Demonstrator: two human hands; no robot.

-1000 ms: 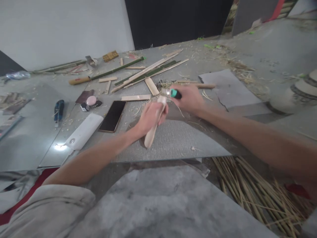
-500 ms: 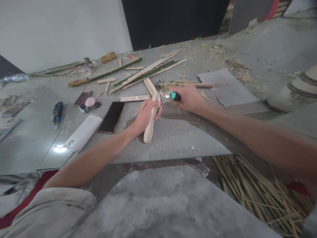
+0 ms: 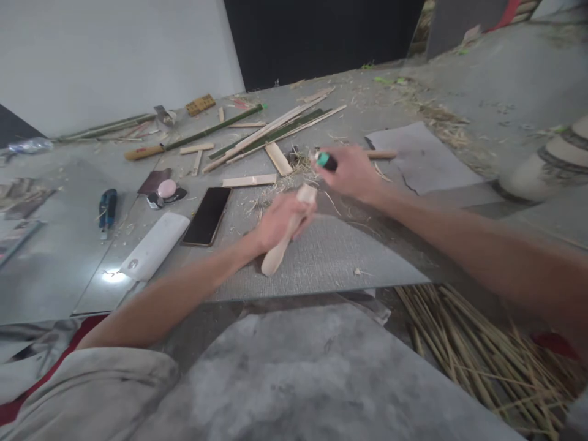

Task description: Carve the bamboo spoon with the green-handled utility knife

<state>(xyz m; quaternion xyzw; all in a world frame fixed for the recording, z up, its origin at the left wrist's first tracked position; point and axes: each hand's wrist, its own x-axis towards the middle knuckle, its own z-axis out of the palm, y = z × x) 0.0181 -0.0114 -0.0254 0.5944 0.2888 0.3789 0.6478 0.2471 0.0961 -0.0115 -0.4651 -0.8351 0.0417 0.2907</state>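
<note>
My left hand is closed round a pale wooden spoon-shaped piece, whose broad end points toward me and rests near the grey mat. My right hand is closed on a small knife with a green handle, held just beyond the far end of the wooden piece. Both hands are a little blurred by motion. Fine shavings lie on the table behind them.
A black phone, a white oblong case, a blue tool and a pink round thing lie at the left. Bamboo strips and slats cross the back. A bundle of thin sticks lies at lower right.
My left hand has tilted the wooden piece and drawn it slightly toward me. My right hand with the knife has lifted away to the right of its far end.
</note>
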